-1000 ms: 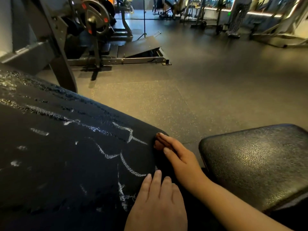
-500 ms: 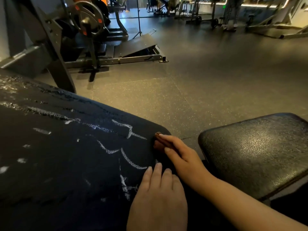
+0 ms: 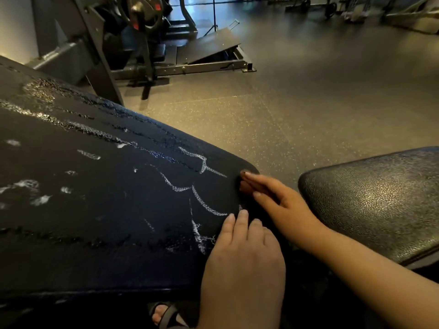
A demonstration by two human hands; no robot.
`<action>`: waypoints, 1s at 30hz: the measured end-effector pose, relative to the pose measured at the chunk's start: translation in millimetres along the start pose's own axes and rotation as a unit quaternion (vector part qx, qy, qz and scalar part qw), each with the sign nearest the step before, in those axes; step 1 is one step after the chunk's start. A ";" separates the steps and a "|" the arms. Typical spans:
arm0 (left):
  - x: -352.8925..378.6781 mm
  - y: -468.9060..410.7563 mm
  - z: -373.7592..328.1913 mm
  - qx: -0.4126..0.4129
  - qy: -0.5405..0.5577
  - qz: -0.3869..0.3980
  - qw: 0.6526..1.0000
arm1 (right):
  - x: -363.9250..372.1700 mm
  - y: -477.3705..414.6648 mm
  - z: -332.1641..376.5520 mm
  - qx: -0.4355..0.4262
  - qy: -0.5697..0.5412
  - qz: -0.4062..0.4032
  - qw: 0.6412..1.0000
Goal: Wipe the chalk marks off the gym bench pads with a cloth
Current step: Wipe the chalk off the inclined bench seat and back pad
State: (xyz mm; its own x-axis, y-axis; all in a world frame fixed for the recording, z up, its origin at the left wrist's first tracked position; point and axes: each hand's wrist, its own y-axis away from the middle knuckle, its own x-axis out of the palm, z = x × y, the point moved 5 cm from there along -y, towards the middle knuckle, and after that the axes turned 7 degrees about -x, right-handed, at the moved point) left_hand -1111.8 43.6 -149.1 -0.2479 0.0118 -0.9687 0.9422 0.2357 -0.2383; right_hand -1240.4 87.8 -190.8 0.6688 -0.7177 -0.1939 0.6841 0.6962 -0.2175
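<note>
Speckled dark rubber gym flooring (image 3: pixel 308 103) fills the upper half of the head view, under dim, warm light. At the far left stands a grey steel weight machine (image 3: pixel 78 43) carrying a round plate (image 3: pixel 142 15), with a slanted foot platform (image 3: pixel 209 46) beside it on the floor. Nearer, a large black back pad (image 3: pixel 95 222) slopes across the left side, its rounded corner pointing right. White chalk marks (image 3: pixel 202 203) cross this pad: curved, scalloped lines near the corner, smudged patches further left, and a rough streak along the far edge. A second pad, the black textured seat pad (image 3: pixel 380 198), sits to the right, apart from the first with a gap of floor between them. The left hand (image 3: pixel 244 262) lies flat, palm down, on the near right part of the back pad, its fingers straight and close together, their tips just beside the lowest chalk line. The right hand (image 3: pixel 282 203) reaches in across the gap, fingers straight and together, their tips touching the rounded corner of the back pad. A small reddish-brown shape (image 3: pixel 244 186) shows under the index finger; it could be the thumb or a small held thing, so whether this hand pinches anything cannot be told. At the bottom edge, below the pad, a foot in a strapped sandal (image 3: pixel 164 314) rests on the floor.
</note>
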 end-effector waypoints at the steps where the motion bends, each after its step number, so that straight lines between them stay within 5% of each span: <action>1: 0.2 -0.2 0.2 -0.001 0.000 -0.004 1.000 | -1.0 9.4 3.3 -0.012 -0.003 0.022 1.000; 5: -1.4 1.0 0.7 0.000 0.005 -0.014 1.000 | -6.1 11.3 7.9 -0.043 0.060 0.079 0.994; 10: -12.3 13.2 4.9 0.030 0.015 -0.037 0.999 | 2.7 -9.1 -0.3 -0.019 0.054 -0.023 0.998; 17: -22.5 33.0 15.8 0.045 0.012 -0.085 0.995 | 18.0 36.1 15.2 -0.082 0.030 0.064 0.994; 24: -25.4 40.9 14.5 0.036 0.020 -0.129 0.991 | 22.3 40.1 13.6 -0.061 0.002 -0.001 0.998; 30: -30.2 44.6 17.9 0.037 0.045 -0.182 0.982 | 11.7 43.4 24.5 -0.155 0.140 0.034 0.977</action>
State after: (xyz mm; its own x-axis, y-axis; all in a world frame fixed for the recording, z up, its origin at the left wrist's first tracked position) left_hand -1058.3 36.4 -131.8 -0.5862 0.0259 -0.8098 0.8009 0.1691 -0.5743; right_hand -1195.8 109.9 -179.1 0.5732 -0.6759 -0.4633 0.4910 0.7360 -0.4662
